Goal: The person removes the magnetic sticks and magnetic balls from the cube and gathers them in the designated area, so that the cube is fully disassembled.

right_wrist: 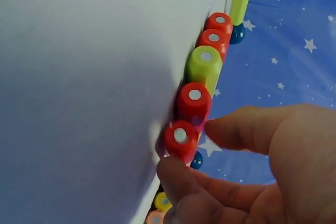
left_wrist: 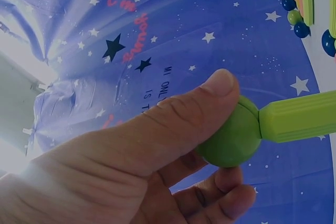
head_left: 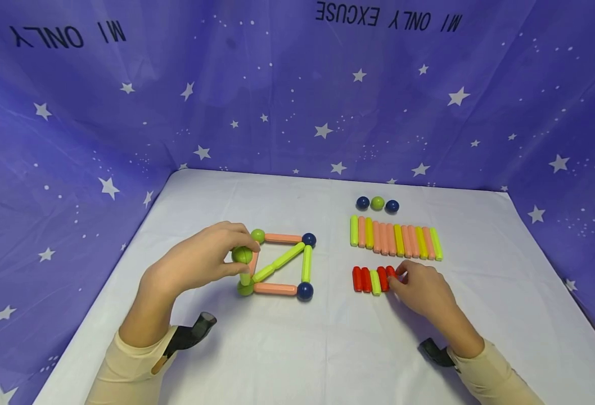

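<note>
My left hand pinches a green ball between thumb and fingers. Below that ball a yellow-green magnetic rod stands upright on a green corner ball of a flat four-sided frame. The frame's sides are pink rods and a yellow-green one, with dark blue balls at its right corners; a yellow-green diagonal crosses it. On the right, my right hand has thumb and fingertips around the end red magnetic rod of a short row. A yellow-green rod lies among the red ones.
Behind the short row lies a longer row of pink, yellow and yellow-green rods. Farther back are two dark blue balls and a green ball. A purple star-patterned cloth rises around the white tabletop.
</note>
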